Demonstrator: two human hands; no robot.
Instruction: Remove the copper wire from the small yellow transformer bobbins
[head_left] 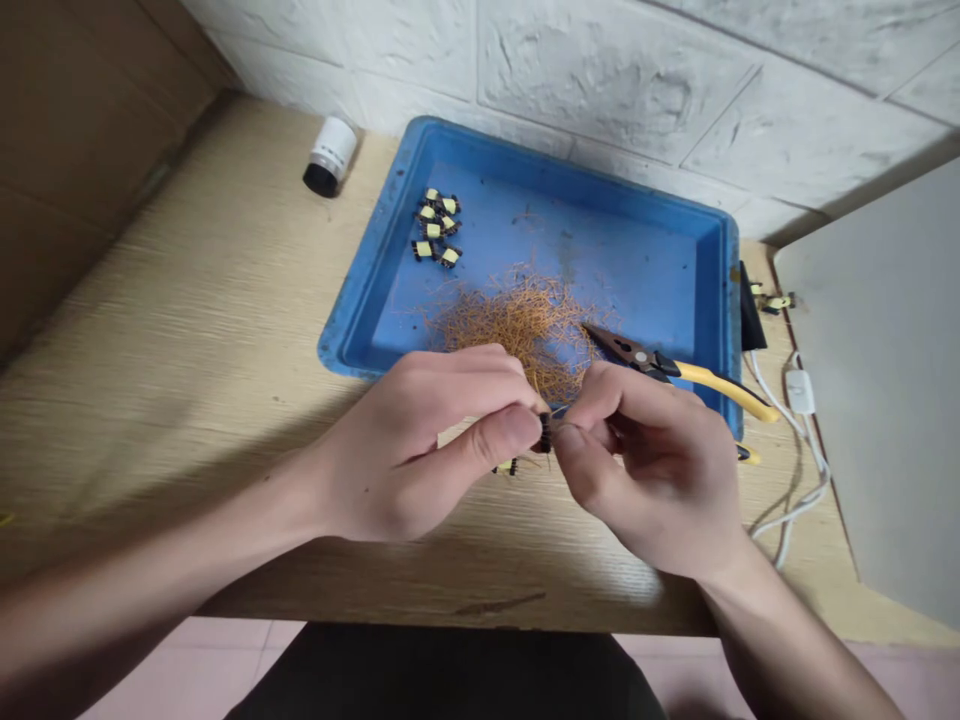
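Between the thumb and fingers of my left hand (442, 440) is a small transformer with a black pin base (545, 434), mostly covered by the fingers. My right hand (652, 455) pinches a thin wire (558, 410) right beside its pins. Just below the left thumb, another yellow-taped transformer (507, 466) lies partly hidden on the table. Behind my hands stands a blue tray (346, 320) holding a heap of copper-coloured wire bits (517, 315). Long-nose pliers with yellow handles (637, 355) rest across the tray's near right side, partly behind my right hand.
Several yellow-taped transformers (433, 231) sit in the tray's left part. A white bottle with a black cap (331, 155) lies at the back left. On the right are a white cable with a switch (799, 391), more transformers (776, 301) and a white panel (885, 400).
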